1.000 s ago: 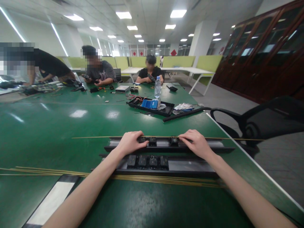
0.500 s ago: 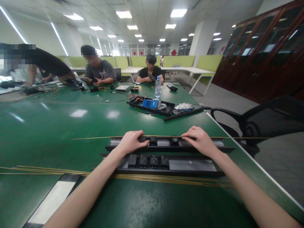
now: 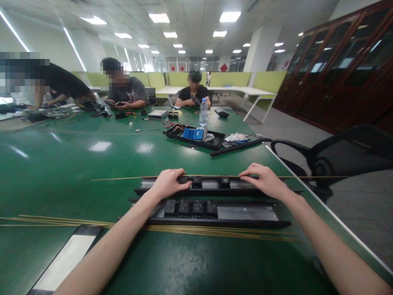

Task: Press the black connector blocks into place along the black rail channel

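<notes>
A thin brass-coloured rod [image 3: 119, 179] lies along the far side of the farther black channel [image 3: 260, 192]. My left hand [image 3: 170, 182] is closed around a small black block at that channel, its fingertips beside the rod. My right hand [image 3: 260, 177] pinches the rod farther right. Between my hands, two black blocks, one on the left [image 3: 197, 182] and one on the right [image 3: 224, 182], sit in the channel. The nearer channel [image 3: 245, 223] holds several black blocks [image 3: 198, 208] in a row. More brass rods [image 3: 215, 232] lie in front of it.
A black tray [image 3: 216, 142] with a blue finned part, a bottle [image 3: 203, 112], gloves [image 3: 236, 139] and a black strip [image 3: 227, 151] lie beyond. A white-topped panel [image 3: 64, 260] is at the near left. Several people work across the table; a chair [image 3: 337, 155] stands right.
My right hand has slid slightly to the right along the rod. My left hand keeps its place at the block.
</notes>
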`<action>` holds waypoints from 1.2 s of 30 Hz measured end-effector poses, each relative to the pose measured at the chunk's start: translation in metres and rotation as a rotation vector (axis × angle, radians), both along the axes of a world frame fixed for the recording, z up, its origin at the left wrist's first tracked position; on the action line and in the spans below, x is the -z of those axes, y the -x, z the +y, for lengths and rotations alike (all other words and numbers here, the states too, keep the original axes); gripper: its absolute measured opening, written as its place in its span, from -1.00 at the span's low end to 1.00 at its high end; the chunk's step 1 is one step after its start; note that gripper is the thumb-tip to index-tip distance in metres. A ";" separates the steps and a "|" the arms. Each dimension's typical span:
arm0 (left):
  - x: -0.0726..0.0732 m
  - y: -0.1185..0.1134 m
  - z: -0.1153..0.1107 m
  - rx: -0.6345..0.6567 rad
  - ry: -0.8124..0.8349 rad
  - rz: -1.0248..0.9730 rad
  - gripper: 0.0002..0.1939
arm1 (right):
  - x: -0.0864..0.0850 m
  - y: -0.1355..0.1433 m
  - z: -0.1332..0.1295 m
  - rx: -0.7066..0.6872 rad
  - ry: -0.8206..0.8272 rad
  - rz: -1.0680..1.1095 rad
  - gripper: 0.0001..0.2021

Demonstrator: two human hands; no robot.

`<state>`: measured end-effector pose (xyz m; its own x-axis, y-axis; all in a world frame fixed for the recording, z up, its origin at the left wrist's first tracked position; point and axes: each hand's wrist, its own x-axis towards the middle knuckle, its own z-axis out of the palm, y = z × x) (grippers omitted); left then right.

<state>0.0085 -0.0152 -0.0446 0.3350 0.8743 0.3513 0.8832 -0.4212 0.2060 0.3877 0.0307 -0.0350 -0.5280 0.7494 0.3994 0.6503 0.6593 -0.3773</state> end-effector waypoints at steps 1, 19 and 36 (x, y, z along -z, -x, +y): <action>0.000 0.000 0.000 -0.002 0.001 0.003 -0.69 | -0.001 0.000 0.000 0.003 0.011 0.004 -0.78; -0.001 0.000 -0.001 -0.006 -0.002 -0.001 -0.67 | -0.017 -0.020 -0.001 0.100 0.228 -0.023 -0.77; 0.000 0.000 0.000 -0.004 0.003 0.002 -0.67 | -0.024 -0.043 0.003 0.137 0.361 -0.055 -0.73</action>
<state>0.0088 -0.0150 -0.0444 0.3323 0.8767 0.3478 0.8854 -0.4171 0.2054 0.4303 0.0339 -0.0114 -0.4268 0.9016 0.0709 0.7489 0.3963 -0.5312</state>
